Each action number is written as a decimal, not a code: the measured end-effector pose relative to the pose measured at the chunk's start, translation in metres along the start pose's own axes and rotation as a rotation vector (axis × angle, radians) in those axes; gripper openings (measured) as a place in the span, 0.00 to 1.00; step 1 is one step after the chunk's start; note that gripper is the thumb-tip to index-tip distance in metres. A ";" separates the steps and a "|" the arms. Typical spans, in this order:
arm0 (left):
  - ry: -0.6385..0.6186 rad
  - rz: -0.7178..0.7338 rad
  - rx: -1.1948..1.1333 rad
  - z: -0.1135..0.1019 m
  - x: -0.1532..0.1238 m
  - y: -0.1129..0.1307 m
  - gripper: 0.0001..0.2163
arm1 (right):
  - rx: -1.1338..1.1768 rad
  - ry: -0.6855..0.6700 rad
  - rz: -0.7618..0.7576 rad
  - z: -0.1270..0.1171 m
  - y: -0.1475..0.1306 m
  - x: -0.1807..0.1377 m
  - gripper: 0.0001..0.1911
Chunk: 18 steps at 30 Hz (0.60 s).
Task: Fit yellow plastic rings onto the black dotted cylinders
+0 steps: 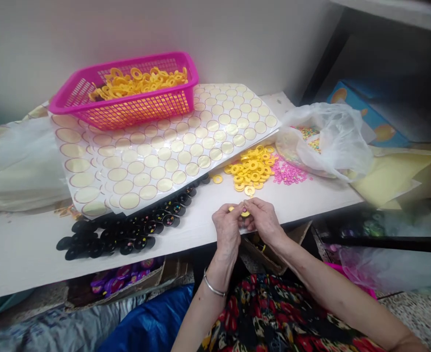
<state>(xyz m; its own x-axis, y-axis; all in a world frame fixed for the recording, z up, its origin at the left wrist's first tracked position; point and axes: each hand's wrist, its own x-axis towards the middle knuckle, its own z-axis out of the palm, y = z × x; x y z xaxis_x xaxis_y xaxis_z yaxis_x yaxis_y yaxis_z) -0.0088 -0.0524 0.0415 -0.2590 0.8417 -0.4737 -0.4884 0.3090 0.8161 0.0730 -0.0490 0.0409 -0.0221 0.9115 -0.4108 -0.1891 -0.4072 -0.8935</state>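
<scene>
Both my hands meet at the table's front edge around one small yellow ring (245,213). My left hand (226,222) pinches its left side, and my right hand (264,220) closes on it from the right. A tiny pink piece (244,209) shows at the fingertips; whether it sits in the ring I cannot tell. Just beyond my hands lies a heap of yellow rings (252,168), with small pink beads (290,171) spread to its right. To the left stand rows of black cups (127,230) with coloured bits inside several of them.
A pink basket (127,111) of yellow rings rests on sheets of round stickers (179,156). An open plastic bag (343,137) of coloured beads lies at the right, by yellow envelopes (395,171). Below the table edge is a cardboard box (160,278) with purple items.
</scene>
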 end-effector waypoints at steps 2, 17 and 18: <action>0.006 0.043 0.009 0.001 0.000 0.002 0.14 | -0.033 -0.004 -0.032 0.000 -0.001 0.000 0.15; -0.094 0.211 0.148 -0.011 -0.010 -0.016 0.16 | 0.194 -0.082 -0.047 -0.006 0.009 -0.011 0.15; -0.115 0.222 0.159 -0.011 -0.014 -0.016 0.16 | 0.226 -0.098 -0.047 -0.009 0.008 -0.015 0.15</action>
<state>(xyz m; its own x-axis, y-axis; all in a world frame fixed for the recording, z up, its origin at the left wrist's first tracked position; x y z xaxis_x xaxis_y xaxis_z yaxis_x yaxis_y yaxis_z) -0.0067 -0.0741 0.0316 -0.2442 0.9384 -0.2444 -0.2913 0.1694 0.9415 0.0802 -0.0662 0.0381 -0.1010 0.9348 -0.3406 -0.4069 -0.3512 -0.8433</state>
